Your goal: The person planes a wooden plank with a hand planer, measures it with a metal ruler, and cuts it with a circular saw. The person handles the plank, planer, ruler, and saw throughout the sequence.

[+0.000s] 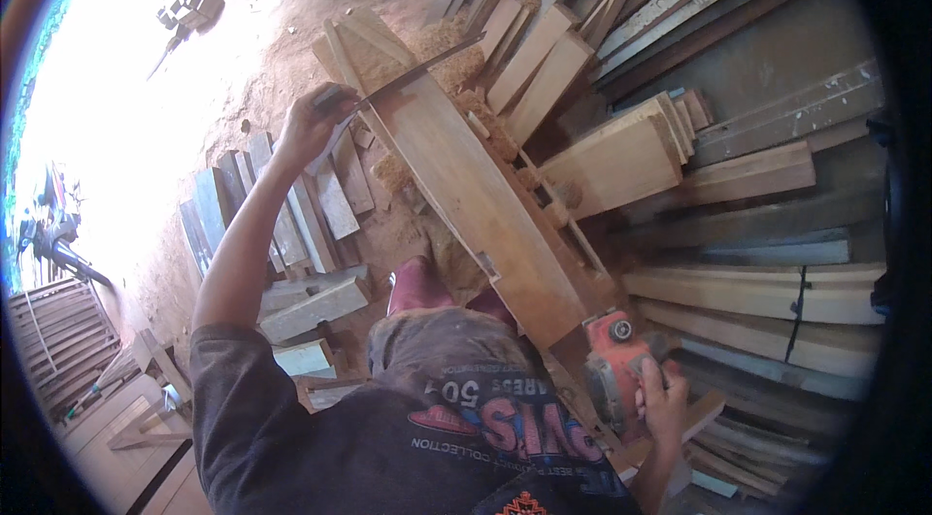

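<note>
Blade over one end of the plank, red planer down by the other!
Here's the left hand, fingers closed on the near end of a dark straight blade that crosses the plank's far end; the right hand grips the planer beside the near end, the plank slanting between both hands.

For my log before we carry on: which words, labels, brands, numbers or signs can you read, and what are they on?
Shirt: white letters and digits, plus large pink letters; I don't copy printed words or numbers.
Shirt emblem: orange pattern, no letters seen.
Red tool: any label is too small or blurred to read.
Board: no writing seen.
Dark straight tool: no legible marks.
</note>
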The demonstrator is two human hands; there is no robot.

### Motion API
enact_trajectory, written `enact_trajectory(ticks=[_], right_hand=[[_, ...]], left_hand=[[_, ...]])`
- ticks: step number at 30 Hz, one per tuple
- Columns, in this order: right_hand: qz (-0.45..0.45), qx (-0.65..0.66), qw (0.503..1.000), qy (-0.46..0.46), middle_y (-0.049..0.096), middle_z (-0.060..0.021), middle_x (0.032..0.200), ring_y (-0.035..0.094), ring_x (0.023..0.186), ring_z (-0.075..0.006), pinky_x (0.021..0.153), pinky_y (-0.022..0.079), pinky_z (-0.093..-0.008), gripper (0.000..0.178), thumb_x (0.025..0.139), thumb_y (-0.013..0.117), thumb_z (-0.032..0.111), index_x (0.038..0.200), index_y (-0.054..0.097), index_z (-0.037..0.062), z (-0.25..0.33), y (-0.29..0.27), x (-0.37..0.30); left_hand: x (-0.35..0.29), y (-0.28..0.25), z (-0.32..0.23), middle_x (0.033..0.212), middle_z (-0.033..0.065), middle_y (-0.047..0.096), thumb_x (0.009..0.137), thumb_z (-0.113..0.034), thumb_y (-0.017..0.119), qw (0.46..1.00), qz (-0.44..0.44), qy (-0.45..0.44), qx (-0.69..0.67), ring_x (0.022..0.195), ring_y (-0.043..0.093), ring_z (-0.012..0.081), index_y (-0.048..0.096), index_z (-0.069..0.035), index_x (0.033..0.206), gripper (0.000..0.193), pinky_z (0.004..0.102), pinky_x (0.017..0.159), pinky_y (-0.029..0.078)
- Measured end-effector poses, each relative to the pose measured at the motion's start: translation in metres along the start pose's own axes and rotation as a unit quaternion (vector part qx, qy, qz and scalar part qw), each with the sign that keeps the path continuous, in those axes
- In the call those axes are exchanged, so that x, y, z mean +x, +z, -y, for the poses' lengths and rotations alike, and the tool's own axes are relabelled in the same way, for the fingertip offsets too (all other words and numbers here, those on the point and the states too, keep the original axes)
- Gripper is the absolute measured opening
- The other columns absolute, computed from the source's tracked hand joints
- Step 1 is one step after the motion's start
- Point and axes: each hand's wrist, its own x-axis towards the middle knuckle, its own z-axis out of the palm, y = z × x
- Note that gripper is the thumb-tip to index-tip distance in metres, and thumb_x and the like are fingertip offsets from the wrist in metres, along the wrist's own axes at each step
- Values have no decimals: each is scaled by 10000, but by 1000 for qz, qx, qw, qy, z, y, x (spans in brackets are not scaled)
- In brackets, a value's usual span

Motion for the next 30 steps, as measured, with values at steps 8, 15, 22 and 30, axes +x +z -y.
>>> enact_trajectory(ticks=[8, 15, 22, 30], right_hand=[[-78, 63, 995, 4, 555, 0, 639, 488, 486, -85, 449, 387, -271, 543, 1132, 566, 499, 1047, 716, -16, 7, 2, 3], [77, 144, 977, -136, 535, 33, 675, 482, 561, -60, 503, 392, -257, 502, 1144, 539, 468, 1092, 709, 0, 51, 66, 41], [164, -45, 926, -336, 558, 47, 685, 498, 610, -30, 532, 384, -245, 385, 1100, 647, 374, 952, 699, 23, 136, 177, 99], [226, 3, 919, -324, 651, -86, 683, 653, 679, -182, 643, 513, -384, 493, 1090, 606, 454, 1015, 760, -9, 234, 251, 129]], left_hand=[[-1, 4, -7, 1116, 25, 780, 1059, -103, 732, 999, -11, 8, 52, 1069, 701, 116, 742, -26, 1217, 176, 315, 972, 555], [1, 8, -2, 1152, 89, 820, 1051, -149, 743, 999, -28, -1, 47, 1109, 750, 163, 746, -6, 1253, 248, 348, 1006, 570], [-63, -1, 3, 1196, 65, 807, 1053, -154, 747, 978, -162, -53, -124, 1094, 720, 128, 755, -22, 1304, 284, 301, 958, 558], [-265, -29, 22, 1200, 84, 786, 1062, -140, 742, 865, -421, -228, -153, 1112, 729, 172, 736, -3, 1325, 297, 345, 1008, 559]])
